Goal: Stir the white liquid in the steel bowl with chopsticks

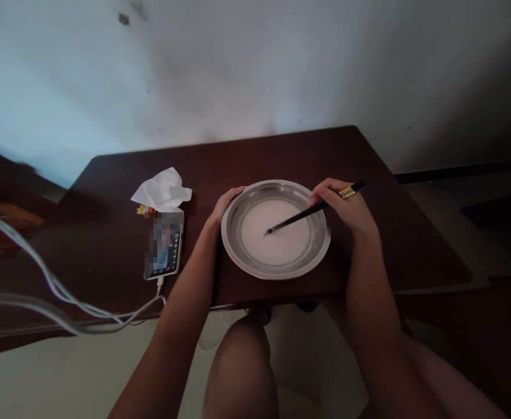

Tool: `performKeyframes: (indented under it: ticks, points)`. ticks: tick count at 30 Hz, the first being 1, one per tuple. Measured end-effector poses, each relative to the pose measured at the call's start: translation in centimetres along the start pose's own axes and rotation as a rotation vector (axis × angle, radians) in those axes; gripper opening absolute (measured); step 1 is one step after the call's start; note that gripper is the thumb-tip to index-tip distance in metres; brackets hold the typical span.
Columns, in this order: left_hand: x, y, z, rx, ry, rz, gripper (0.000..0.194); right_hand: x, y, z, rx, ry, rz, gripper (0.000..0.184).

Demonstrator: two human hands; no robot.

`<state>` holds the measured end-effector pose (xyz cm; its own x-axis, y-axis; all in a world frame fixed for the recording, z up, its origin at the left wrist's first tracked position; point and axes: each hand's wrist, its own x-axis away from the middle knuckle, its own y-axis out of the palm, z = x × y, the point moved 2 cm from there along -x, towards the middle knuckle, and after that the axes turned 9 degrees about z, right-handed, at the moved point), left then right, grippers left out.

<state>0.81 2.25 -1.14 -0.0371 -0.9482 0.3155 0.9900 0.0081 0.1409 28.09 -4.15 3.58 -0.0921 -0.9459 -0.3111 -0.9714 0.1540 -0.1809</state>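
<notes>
A round metal bowl (238,256) with a wide rim sits near the front edge of a dark wooden table (107,233). It holds a white liquid (281,241). My left hand (224,203) curls against the bowl's left rim. My right hand (347,206) is closed on a pair of dark chopsticks (301,215) with gold bands at the top. Their tips rest in the white liquid near the bowl's middle.
A phone (164,244) with a lit screen lies left of the bowl, a white cable (63,294) running from it off the table's front. A crumpled white tissue (162,189) lies behind the phone. A pale wall stands behind the table. My knees are below the table edge.
</notes>
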Motion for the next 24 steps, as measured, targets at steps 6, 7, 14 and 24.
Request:
performKeyframes:
  ticks: [6, 7, 14, 24]
  points:
    - [-0.07, 0.11, 0.13, 0.004, -0.011, -0.029, 0.025, -0.03, -0.06, 0.14, -0.020, 0.022, 0.011, 0.022]
    - [-0.04, 0.14, 0.17, -0.009, -0.003, -0.034, 0.026, -0.03, 0.01, 0.17, -0.014, 0.022, -0.012, 0.021]
    - [0.19, 0.09, 0.31, -0.099, 0.073, -0.009, 0.029, -0.03, -0.06, 0.21, -0.018, 0.042, 0.028, 0.023]
    - [0.22, 0.12, 0.21, -0.081, 0.044, 0.013, 0.028, 0.00, -0.13, 0.18, -0.001, 0.034, 0.006, 0.023]
